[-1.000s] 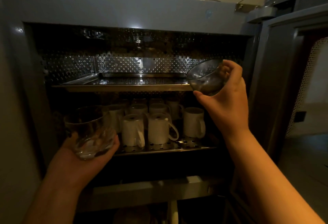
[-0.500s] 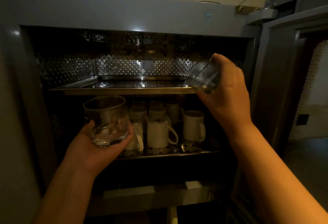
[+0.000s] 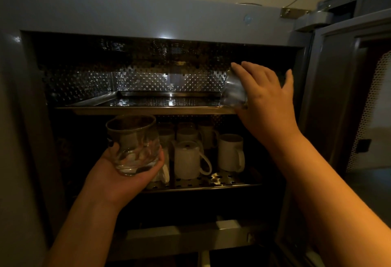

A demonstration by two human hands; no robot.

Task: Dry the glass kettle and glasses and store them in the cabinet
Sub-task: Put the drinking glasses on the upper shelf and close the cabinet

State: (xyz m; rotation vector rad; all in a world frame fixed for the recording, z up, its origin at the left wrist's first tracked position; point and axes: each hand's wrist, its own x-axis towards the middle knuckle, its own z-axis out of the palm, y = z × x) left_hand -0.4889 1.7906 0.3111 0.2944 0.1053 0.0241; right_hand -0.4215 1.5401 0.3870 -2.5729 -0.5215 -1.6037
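fingers of the right hand [image 3: 264, 99] curl over an inverted glass [image 3: 233, 92] at the upper shelf's [image 3: 146, 109] right end; left hand [image 3: 124, 175] cups an upright tumbler [image 3: 133, 144] before the white mugs [image 3: 188, 158], inside the open cabinet [image 3: 127, 19].

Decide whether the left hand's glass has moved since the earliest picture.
Yes. The glass rose and shifted right, toward the upper shelf.
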